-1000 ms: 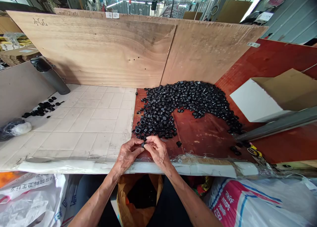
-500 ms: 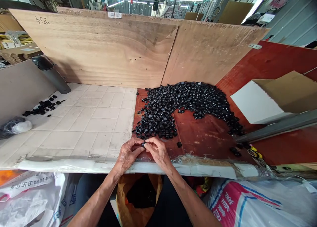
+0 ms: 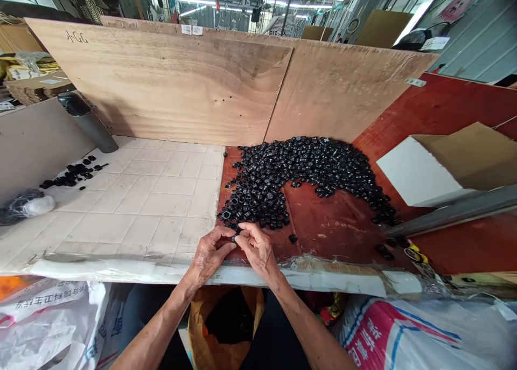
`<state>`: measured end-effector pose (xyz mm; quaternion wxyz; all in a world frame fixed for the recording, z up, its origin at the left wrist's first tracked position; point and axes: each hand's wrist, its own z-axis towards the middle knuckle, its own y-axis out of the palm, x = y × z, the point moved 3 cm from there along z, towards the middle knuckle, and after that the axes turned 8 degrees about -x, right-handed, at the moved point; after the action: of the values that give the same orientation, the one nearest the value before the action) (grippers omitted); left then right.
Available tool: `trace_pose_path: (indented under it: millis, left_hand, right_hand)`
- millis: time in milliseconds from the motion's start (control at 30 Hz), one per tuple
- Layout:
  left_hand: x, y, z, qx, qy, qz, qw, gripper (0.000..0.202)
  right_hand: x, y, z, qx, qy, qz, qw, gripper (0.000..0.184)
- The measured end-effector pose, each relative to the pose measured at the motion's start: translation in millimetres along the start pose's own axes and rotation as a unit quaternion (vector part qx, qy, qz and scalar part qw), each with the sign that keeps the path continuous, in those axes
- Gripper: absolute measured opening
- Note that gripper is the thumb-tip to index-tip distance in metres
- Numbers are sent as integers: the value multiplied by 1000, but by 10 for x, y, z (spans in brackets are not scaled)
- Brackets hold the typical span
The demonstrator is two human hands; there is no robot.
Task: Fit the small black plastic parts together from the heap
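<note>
Handwritten marking [image 3: 76, 36] on plywood [image 3: 161, 95]; left hand [image 3: 209, 254], right hand [image 3: 258, 250] both pinching one small black ring [image 3: 233, 239]

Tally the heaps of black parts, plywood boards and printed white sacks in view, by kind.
Heaps of black parts: 2 (large heap, small heap)
Plywood boards: 2 (left board, right board)
Printed white sacks: 2 (left sack, right sack)
Total: 6
</note>
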<state>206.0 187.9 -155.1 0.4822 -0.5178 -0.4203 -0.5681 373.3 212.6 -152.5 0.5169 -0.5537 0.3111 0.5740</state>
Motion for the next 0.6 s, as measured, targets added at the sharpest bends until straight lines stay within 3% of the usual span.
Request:
trace_pose_path:
  millis: [200,433,600]
  left_hand:
    - [11,-12,13,-1,14,22,1000,17]
    - [-30,15,34,17,-42,-61,997,28]
    - [-61,10,35,18,-45,-67,997,28]
  right_hand:
    - [-21,14,-15,-26,10,-43,999,23]
    - [28,-3,25,-33,0,13,999,14]
    - [-14,-17,38,-33,-15,57,998,11]
